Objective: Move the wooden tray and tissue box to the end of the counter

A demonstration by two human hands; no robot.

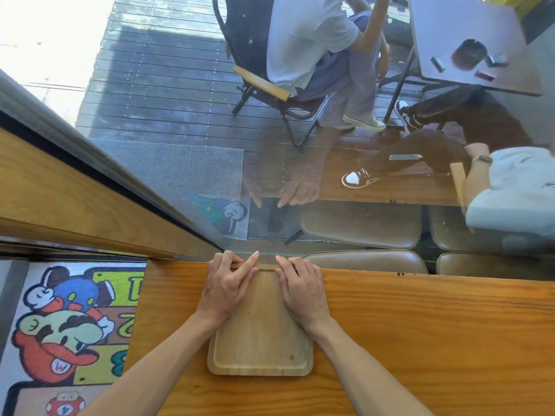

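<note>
A pale wooden tray (260, 340) with rounded corners lies flat on the orange-brown wooden counter (420, 340), its far edge against the window glass. My left hand (225, 286) rests on the tray's far left corner, fingers curled over the rim. My right hand (301, 291) lies on the far right corner, fingertips on the far rim. Both hands press on or grip the tray's far edge. No tissue box is in view.
The counter's left end (135, 319) drops to a cartoon-printed rug (66, 331) on the floor. A glass window (210, 175) bounds the counter's far side. Beyond it are padded stools (360, 223), a deck, a table and two seated people.
</note>
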